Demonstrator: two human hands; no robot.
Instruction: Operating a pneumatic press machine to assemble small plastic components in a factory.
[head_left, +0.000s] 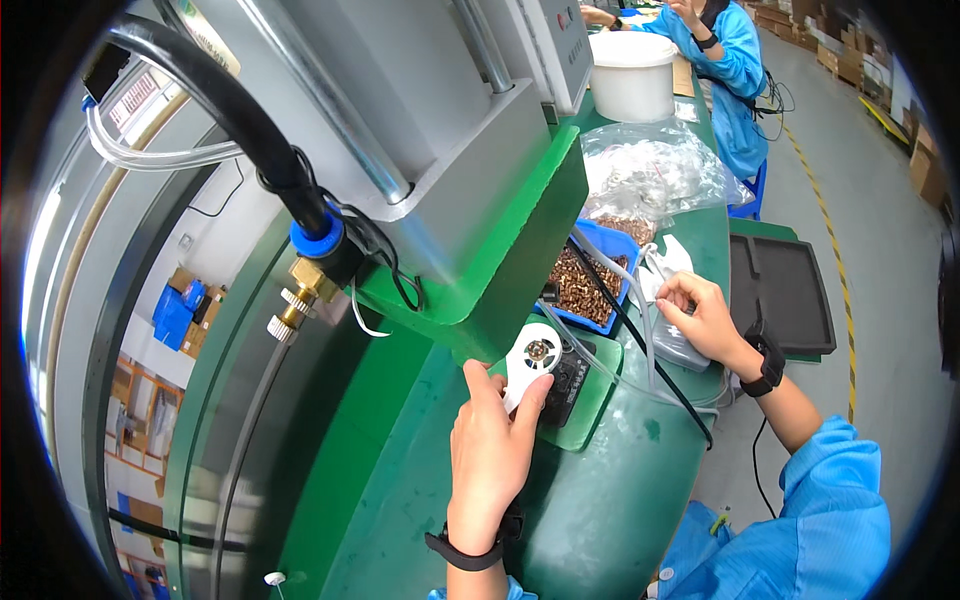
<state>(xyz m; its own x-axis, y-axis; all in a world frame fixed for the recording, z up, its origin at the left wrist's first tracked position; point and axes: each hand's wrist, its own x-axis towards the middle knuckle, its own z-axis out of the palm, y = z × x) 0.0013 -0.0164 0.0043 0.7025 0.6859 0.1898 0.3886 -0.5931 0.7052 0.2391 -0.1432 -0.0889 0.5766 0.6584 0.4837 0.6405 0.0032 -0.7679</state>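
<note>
My left hand (490, 440) pinches a white plastic part (519, 374) between thumb and fingers. This part has a round ringed end with a metal-coloured centre and a narrower tail. It sits over a black fixture (568, 385) on a green base plate (603, 385), close beside the press's green block (500, 270). To the right, my right hand (705, 318) has its thumb and fingers drawn together near some white pieces (672, 257) and a clear bag; whatever lies between its fingertips is too small to make out.
Behind the fixture stands a blue bin (622, 240) of small copper-coloured pieces (582, 288). Grey tubes and a black rod (655, 365) cross the bench there. Farther back are a clear plastic bag (650, 170), a white bucket (632, 80) and a person in blue (742, 60). A black tray (785, 295) stands right.
</note>
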